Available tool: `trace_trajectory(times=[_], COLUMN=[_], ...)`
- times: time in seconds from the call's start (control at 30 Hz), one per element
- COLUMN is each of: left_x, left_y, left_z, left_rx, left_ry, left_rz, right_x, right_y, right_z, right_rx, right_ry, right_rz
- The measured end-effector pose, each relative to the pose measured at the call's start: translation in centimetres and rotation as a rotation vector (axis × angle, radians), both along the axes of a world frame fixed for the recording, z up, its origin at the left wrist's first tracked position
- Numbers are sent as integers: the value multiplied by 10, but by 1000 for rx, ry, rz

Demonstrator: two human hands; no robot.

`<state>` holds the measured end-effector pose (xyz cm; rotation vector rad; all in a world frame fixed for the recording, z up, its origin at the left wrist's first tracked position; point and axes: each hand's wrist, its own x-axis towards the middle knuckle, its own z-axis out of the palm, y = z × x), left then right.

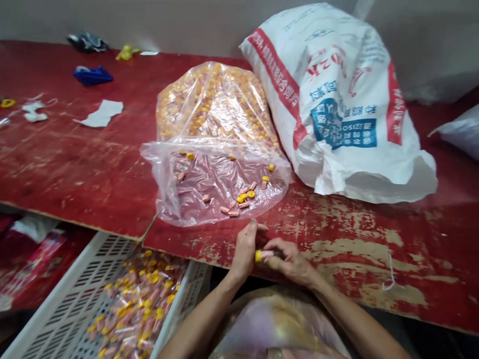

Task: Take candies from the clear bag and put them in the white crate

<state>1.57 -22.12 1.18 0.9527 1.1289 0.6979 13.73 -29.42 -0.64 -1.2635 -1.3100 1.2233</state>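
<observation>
Between the fingers of my right hand [293, 262] is a small pink-striped tube with a yellow cap [259, 255], lying sideways with its cap toward my left hand. My left hand [245, 249] is beside the cap, its fingers curled and its thumb up; whatever lies inside them is hidden. Just beyond both hands, a clear plastic bag [220, 171] full of yellow pieces lies with its mouth facing me. Several loose pink tubes [233, 213] and yellow caps [251, 194] lie in the mouth of the bag.
A white woven sack [356, 94] leans at the back right of the worn red table [117, 180]. Below the edge, a white crate [73, 289] holds many capped tubes [136, 307]. A blue tape dispenser [93, 76] and paper scrap [102, 113] lie left; a string [392, 276] lies right.
</observation>
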Motion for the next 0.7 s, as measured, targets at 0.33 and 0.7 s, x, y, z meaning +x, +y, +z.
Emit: trace_trajectory(times=[0.33, 0.7], left_x=[-3, -101], left_y=[4, 17], left_z=[3, 14], left_rx=[-193, -35], left_ry=[-123, 276], left_rz=[-120, -39], right_x=[-12, 92], right_y=[3, 19], right_z=[-2, 14], right_rx=[387, 348], right_ry=[-299, -771], right_rz=[121, -356])
